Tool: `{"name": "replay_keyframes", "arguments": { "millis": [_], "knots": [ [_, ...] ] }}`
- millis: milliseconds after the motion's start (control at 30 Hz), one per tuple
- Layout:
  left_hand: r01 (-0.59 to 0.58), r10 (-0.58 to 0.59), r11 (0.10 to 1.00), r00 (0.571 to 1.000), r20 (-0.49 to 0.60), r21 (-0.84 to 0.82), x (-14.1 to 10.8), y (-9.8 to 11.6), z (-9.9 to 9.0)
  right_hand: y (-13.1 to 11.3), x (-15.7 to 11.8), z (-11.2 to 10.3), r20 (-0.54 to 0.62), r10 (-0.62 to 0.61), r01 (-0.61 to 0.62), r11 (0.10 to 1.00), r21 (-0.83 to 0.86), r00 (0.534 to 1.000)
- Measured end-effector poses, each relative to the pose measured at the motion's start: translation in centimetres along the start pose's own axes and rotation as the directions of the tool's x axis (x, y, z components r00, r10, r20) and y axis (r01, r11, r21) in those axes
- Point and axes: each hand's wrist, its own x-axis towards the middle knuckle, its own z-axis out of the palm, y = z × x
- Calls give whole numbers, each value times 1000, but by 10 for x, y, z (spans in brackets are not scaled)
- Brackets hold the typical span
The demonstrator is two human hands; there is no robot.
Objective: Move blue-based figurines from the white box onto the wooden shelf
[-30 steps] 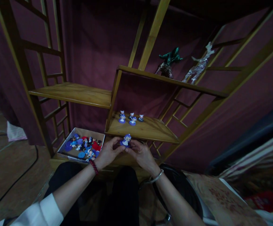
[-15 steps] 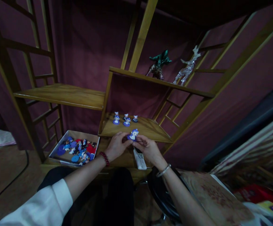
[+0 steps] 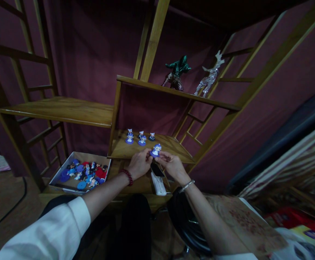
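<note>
A small figurine (image 3: pixel 156 149) with a purple cap and a white front stands upright on its purple round base between my two hands, in front of the low shelf. My left hand (image 3: pixel 141 163) pinches the base from the left. My right hand (image 3: pixel 173 166) grips it from the right with thumb and fingers. Behind, on the low wooden shelf (image 3: pixel 170 146), two similar purple figurines, one at left (image 3: pixel 129 138) and one beside it (image 3: pixel 142 140), form a front row. Three dark-and-white figurines (image 3: pixel 152 136) stand in a row behind them.
An open cardboard box (image 3: pixel 54 180) with several blue, red and white figurines is at left. Below my hands lies a white device (image 3: pixel 158 185) with a dark top. A green hooded statue (image 3: pixel 177 74) and a clear deer statue (image 3: pixel 210 76) occupy the upper shelf. A black stool (image 3: pixel 186 220) stands at right.
The held figurine has risen slightly and moved nearer the shelf, with both hands still on it. The whole view has shifted, so the shelves appear further left.
</note>
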Motion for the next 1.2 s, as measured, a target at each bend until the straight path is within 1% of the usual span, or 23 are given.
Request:
{"name": "replay_keyframes", "arguments": {
  "millis": [133,267,333,400,533,667,800,1033,1200],
  "knots": [
    [-63,62,989,998,13,132,3,0,4,12,13,-5,-57,-4,2,999,-40,998],
    [-134,103,939,988,113,316,8,-1,6,25,25,-9,-103,-10,-4,991,-133,995],
    [-173,116,901,980,164,398,12,-2,8,31,30,-11,-90,-15,-1,985,-171,996],
    [-204,125,871,972,200,447,15,-2,10,36,35,-12,-86,-23,5,979,-203,996],
    [-244,138,837,960,242,490,23,-6,17,40,43,-13,-115,-40,8,963,-270,993],
    [-257,143,809,958,247,529,29,-11,22,44,51,-13,-140,-68,18,942,-335,988],
    [-259,132,786,957,257,561,34,-16,26,52,61,-15,-131,-79,23,924,-383,988],
    [-281,116,716,950,289,639,39,-20,31,57,72,-13,-138,-96,31,912,-408,986],
    [-290,136,669,953,271,684,42,-23,35,59,78,-12,-137,-115,44,898,-437,984]
  ]
}}
